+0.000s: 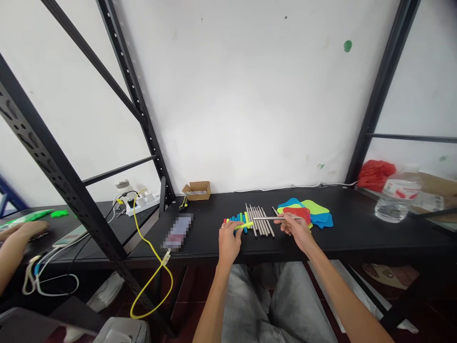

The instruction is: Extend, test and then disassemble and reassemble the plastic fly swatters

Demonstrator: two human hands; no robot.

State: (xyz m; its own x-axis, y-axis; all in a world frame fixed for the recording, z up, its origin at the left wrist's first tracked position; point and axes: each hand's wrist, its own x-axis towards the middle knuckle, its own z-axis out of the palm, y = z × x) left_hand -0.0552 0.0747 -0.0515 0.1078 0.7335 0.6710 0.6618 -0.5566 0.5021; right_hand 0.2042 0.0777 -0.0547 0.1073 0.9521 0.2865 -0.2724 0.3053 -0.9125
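From the head camera, the person sits at a black table (357, 233) between black rack uprights, both bare forearms reaching forward over grey-trousered knees. The left hand (228, 243) rests low on the table edge, its fingers closed in a pinch on a yellow-green sleeve (243, 225) that sticks out toward two o'clock from the knuckles. The right hand (296, 229) sits just to the three o'clock side of it, fingers pinched on a thin metal straw (269, 218) that lies nearly level, its free end pointing to nine o'clock toward the sleeve's tip; whether the two tips touch I cannot tell. Directly at twelve o'clock from the left hand lies a row of coloured sleeves (237, 219), blue, green and red, side by side. Beside them, toward one o'clock, a bundle of metal straws (260, 220) lies fanned on the table, passing under the held straw. At twelve o'clock from the right hand a stack of coloured pouches (314, 213) in blue, yellow-green and red lies flat. Farther out at ten o'clock stands a small open cardboard box (197, 190) near the wall, and at three o'clock a clear water bottle (398, 200). At far nine o'clock another person's hand (24, 231) lies on the neighbouring table.
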